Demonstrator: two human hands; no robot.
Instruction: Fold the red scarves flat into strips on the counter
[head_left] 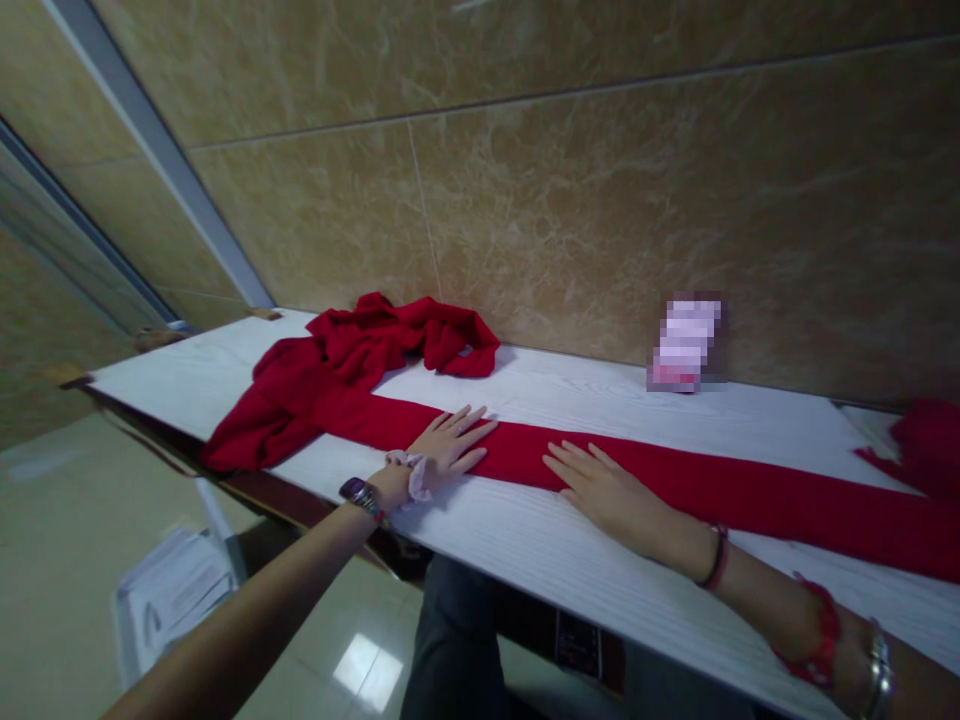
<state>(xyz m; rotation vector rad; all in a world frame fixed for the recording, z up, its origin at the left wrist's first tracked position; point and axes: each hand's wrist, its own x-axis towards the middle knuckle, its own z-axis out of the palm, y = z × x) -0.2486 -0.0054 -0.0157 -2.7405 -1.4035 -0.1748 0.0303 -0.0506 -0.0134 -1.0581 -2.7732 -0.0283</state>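
A tan marbled tile wall (600,200) fills the upper part of the view, and against it runs a long white wood-grain table (600,570). Along the table lies a red cloth (712,485). It is drawn out into a flat band from the right edge to the middle and heaped in loose folds at the left end, where part of it hangs over the front edge. The left hand (450,445) lies open, palm down with fingers spread, on the band. The right hand (600,490) lies just beside it, also flat and open on the cloth and gripping nothing. A second piece of red fabric (926,440) sits at the far right of the table. A small pink item (684,342) stands against the wall, blurred so that no writing on it can be read. The left wrist carries a dark watch (360,492) and a pale scrunchie (415,472). The right forearm wears a dark band (716,558) and a red bracelet (821,630).
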